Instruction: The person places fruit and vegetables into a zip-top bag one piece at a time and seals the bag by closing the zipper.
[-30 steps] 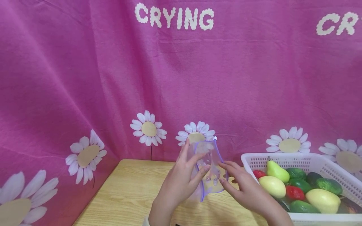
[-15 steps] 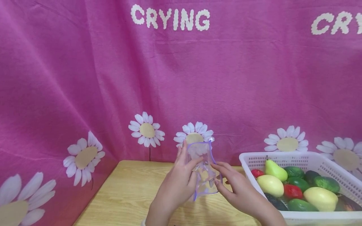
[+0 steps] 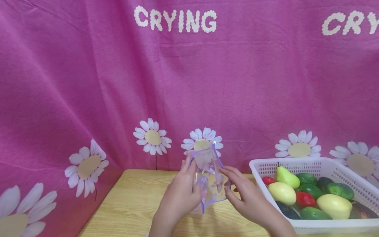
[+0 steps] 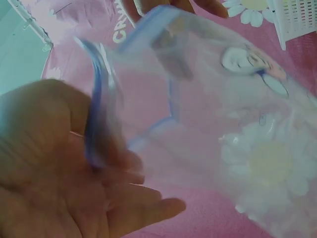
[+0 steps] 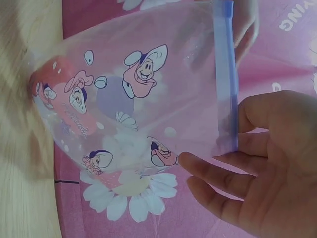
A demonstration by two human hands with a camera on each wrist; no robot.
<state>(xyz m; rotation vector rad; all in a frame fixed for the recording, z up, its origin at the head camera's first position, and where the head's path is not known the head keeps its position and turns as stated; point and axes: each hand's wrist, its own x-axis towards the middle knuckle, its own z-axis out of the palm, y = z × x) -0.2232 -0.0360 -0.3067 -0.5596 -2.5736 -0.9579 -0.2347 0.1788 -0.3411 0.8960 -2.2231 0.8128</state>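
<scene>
A clear plastic zip bag (image 3: 207, 158) with a purple zip edge is held up over the table, its mouth spread apart. Printed cartoon figures show on its side in the right wrist view, and I see no contents in the bag (image 5: 188, 109). My left hand (image 3: 179, 196) grips the left rim, with the purple strip between thumb and fingers in the left wrist view. At the opposite rim, my right hand (image 3: 247, 192) pinches the purple strip (image 5: 226, 74) between thumb and fingers.
A white perforated basket (image 3: 337, 224) stands to the right, holding a green pear (image 3: 287, 177), yellow mango-like fruits, red items and several green vegetables. The wooden table (image 3: 127, 200) lies below my hands. A pink flowered cloth (image 3: 237, 92) hangs behind it.
Both hands and the bag have shifted slightly left in the view. The bag's rim has changed shape a little between my fingers. The basket's contents look the same.
</scene>
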